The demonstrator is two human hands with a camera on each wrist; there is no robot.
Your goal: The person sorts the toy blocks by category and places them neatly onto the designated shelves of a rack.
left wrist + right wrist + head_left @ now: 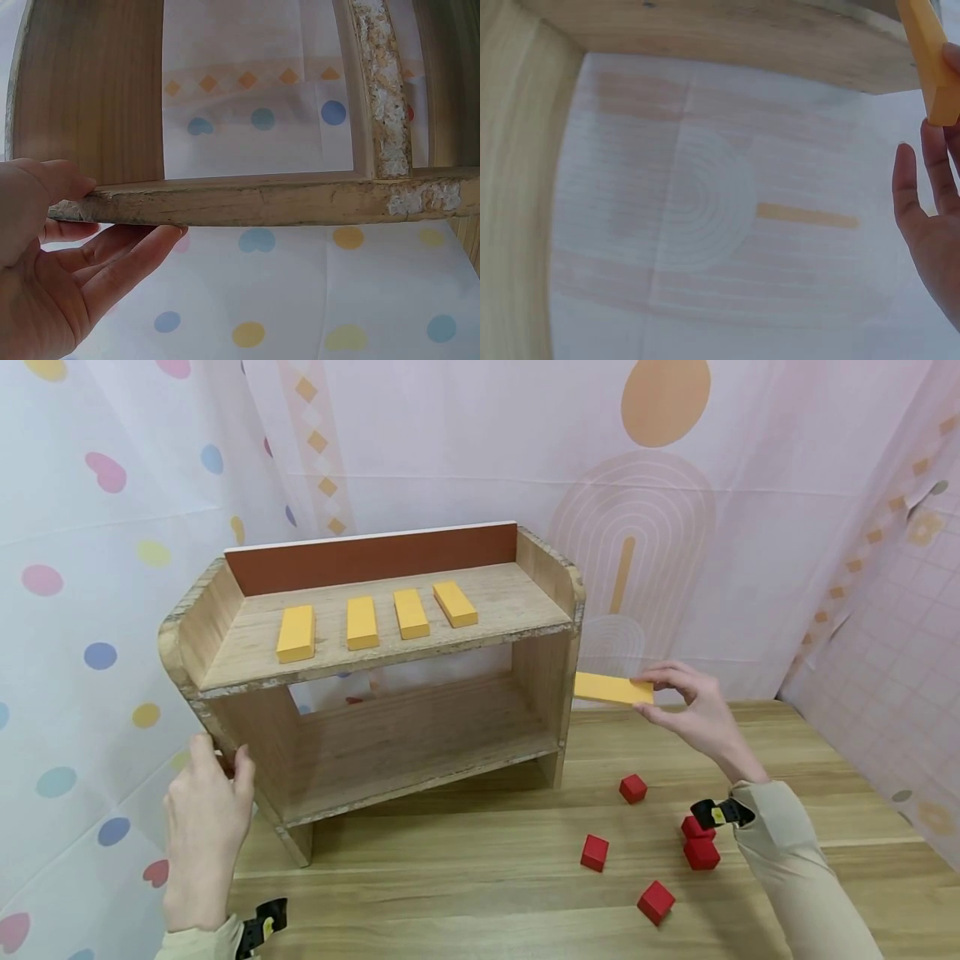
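Note:
A small wooden shelf point(420, 739) with a reddish-brown back strip stands angled on the table. My left hand point(208, 827) grips the front edge of its left side panel; in the left wrist view the thumb lies on the inner face and the fingers point(135, 259) on the outer one. Out by the shelf's right side, my right hand point(693, 710) pinches one end of a yellow rectangular block point(611, 687) between thumb and fingers. The block's other end points at the right side panel, held above the table. Several matching yellow blocks point(362, 622) lie spaced in a row on the top board.
Several red cubes point(595, 852) are scattered on the wooden table point(465, 893) to the right, below my right forearm, two of them close together. Patterned curtains point(450, 452) hang behind and at both sides. The shelf's lower board point(420, 752) lies beneath the top one.

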